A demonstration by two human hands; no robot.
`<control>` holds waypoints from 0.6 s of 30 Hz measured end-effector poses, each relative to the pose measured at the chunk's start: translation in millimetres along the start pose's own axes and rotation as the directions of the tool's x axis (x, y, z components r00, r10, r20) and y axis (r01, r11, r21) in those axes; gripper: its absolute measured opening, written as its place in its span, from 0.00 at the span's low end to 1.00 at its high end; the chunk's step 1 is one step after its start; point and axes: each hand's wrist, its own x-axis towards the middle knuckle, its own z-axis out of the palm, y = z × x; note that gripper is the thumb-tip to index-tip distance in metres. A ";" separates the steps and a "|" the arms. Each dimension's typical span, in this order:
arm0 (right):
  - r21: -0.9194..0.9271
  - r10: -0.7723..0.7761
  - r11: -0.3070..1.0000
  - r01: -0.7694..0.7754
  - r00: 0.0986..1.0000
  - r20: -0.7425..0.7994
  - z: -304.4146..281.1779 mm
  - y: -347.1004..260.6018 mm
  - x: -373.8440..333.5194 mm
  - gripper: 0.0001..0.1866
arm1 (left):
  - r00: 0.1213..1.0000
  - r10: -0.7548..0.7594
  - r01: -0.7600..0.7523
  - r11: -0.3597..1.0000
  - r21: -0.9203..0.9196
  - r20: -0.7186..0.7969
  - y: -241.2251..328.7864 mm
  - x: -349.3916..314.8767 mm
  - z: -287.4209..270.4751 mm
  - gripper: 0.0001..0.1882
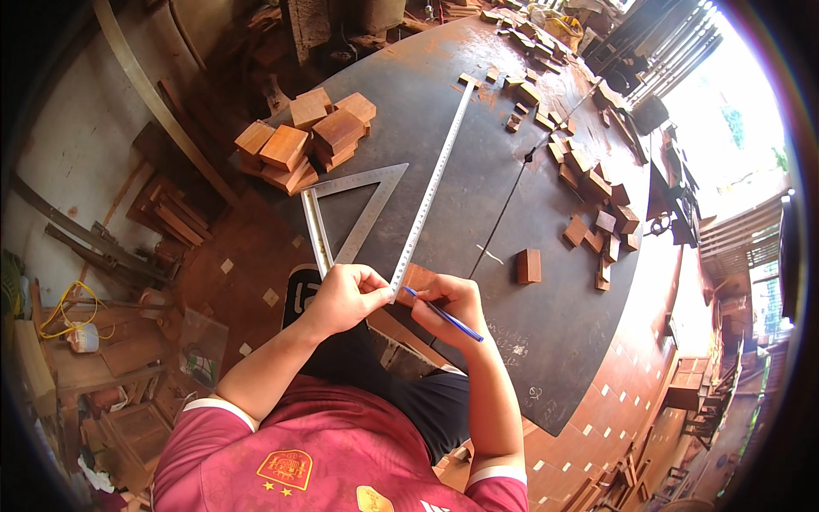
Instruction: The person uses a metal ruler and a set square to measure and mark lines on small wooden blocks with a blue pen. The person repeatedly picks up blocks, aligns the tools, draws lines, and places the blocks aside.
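Firmly pinched in the right hand [452, 303], a blue pen [444, 314] points its tip at a small reddish-brown wooden block [418, 277] at the near edge of the dark round metal table [546, 341], while the left hand [341, 297] closes on the near end of a long steel ruler [431, 183] laid over that block. To mark well, I judge the ruler should stay pressed flat and the pen run tight along its edge. A steel triangular square [350, 213] lies just left, a stack of wooden blocks [307, 136] beyond.
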 end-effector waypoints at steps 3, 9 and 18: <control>0.023 0.012 1.000 -0.012 1.000 -0.014 0.7 -1.7 -0.3 0.09 | 1.000 -0.001 0.001 1.000 0.002 -0.002 1.3 -0.4 0.0 0.09; 0.094 0.118 0.989 -0.110 0.989 -0.085 2.4 2.7 -3.1 0.08 | 1.000 0.016 -0.016 1.000 -0.005 0.002 -0.1 -0.2 -0.6 0.09; 0.038 0.068 0.997 -0.064 0.990 -0.122 4.9 8.8 1.7 0.06 | 1.000 0.025 -0.025 1.000 -0.005 -0.016 -1.2 0.1 1.3 0.08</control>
